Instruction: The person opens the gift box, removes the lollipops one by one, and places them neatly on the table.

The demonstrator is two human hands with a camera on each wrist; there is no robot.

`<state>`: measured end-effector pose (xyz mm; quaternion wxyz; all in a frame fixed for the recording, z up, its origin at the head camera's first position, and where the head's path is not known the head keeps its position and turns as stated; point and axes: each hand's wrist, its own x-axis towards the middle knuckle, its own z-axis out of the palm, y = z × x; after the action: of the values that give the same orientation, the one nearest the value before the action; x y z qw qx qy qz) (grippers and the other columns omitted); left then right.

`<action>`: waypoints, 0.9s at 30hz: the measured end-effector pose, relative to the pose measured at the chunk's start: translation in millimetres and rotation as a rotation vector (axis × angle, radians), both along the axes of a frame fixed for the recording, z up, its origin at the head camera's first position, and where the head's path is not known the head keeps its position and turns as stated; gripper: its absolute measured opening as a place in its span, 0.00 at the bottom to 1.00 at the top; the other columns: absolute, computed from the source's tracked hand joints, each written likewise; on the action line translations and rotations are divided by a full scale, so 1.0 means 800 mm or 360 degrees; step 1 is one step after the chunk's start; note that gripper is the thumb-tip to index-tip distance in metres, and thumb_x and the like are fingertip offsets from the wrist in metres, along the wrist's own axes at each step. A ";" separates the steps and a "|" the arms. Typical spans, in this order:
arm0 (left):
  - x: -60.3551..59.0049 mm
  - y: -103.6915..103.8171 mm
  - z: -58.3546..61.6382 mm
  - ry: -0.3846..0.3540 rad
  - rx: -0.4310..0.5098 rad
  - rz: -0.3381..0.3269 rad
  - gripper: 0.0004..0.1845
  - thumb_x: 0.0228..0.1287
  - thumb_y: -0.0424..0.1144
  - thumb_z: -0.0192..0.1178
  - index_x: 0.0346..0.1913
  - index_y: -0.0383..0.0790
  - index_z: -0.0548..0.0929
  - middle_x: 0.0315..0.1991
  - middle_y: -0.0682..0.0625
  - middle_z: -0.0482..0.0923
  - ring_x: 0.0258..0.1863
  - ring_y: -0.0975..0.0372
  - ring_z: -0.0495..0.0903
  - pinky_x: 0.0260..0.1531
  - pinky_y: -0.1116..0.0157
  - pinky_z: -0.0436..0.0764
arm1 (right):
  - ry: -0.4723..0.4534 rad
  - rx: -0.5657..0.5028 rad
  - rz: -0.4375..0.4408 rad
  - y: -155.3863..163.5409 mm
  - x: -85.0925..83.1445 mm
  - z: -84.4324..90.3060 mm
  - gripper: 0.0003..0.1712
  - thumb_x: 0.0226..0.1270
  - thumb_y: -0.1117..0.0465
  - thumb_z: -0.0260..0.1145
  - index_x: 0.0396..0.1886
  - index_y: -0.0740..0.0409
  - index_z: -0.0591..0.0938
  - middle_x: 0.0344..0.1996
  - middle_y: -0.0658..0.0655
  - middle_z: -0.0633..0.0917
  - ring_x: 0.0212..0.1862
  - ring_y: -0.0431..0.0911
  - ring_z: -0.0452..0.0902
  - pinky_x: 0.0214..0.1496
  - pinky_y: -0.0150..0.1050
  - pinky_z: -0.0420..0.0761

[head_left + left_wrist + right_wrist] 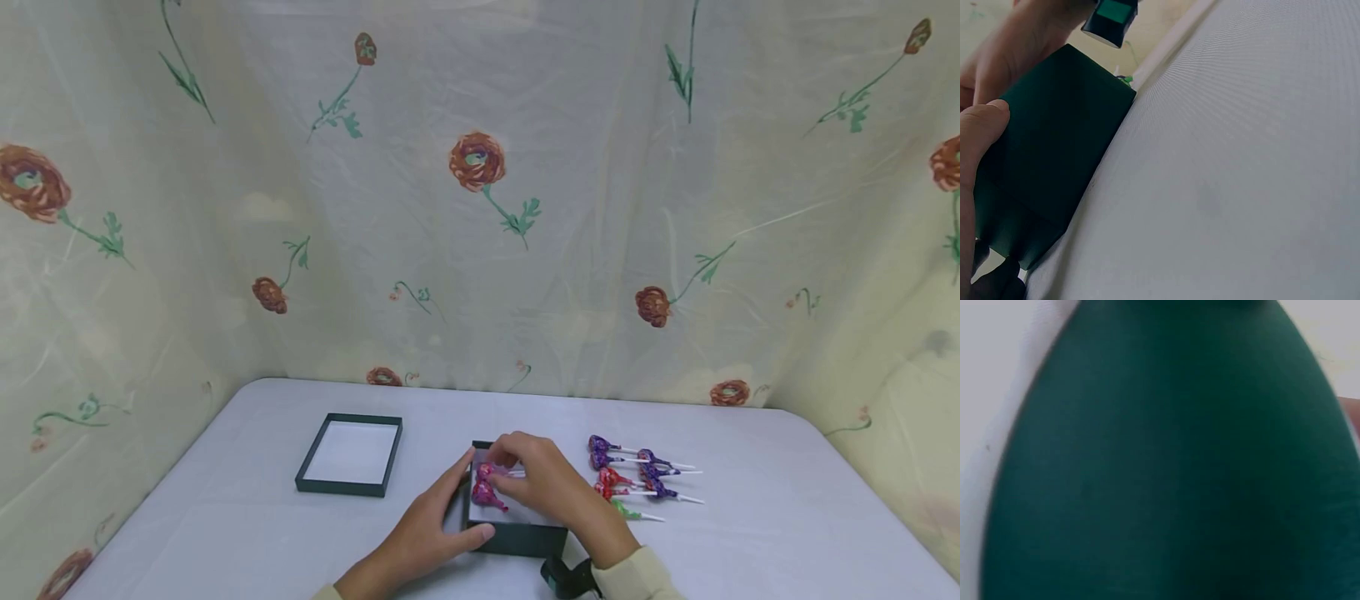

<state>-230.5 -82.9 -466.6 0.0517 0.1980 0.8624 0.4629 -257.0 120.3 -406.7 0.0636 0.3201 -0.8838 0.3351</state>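
Near the front edge of the table [225, 517], a dark green box [517, 537] sat open, with two pink lollipops [487, 493] inside it. The left hand [427, 529] held the box by its left side, thumb curled along the near wall. The right hand [543, 479] was over the box, and its fingers seemed to pinch the upper lollipop, but they covered it, so I could not be sure. More lollipops [637, 477] lay in a bunch just right of the box, toward the right edge. A lid [351, 454] lay upside down to the left, well apart. The sweet might slip and fall beside the box if the fingers let go too soon, and the right sleeve might knock the loose ones about. The sticks in the box were hidden under the hand. The right wrist view showed only blurry green. The left wrist view showed the box wall [1047, 162] and a thumb [979, 134].
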 end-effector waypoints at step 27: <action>0.001 0.001 0.000 0.0008 -0.0019 -0.0007 0.48 0.57 0.63 0.62 0.76 0.64 0.48 0.75 0.50 0.53 0.71 0.50 0.58 0.62 0.38 0.62 | -0.0078 0.0296 -0.0093 -0.009 0.000 -0.013 0.12 0.60 0.53 0.71 0.43 0.50 0.86 0.36 0.46 0.86 0.39 0.38 0.80 0.42 0.37 0.81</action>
<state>-229.9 -82.4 -466.5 0.0516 0.2007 0.8649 0.4572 -257.3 112.9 -417.2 0.0218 0.2904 -0.9214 0.2574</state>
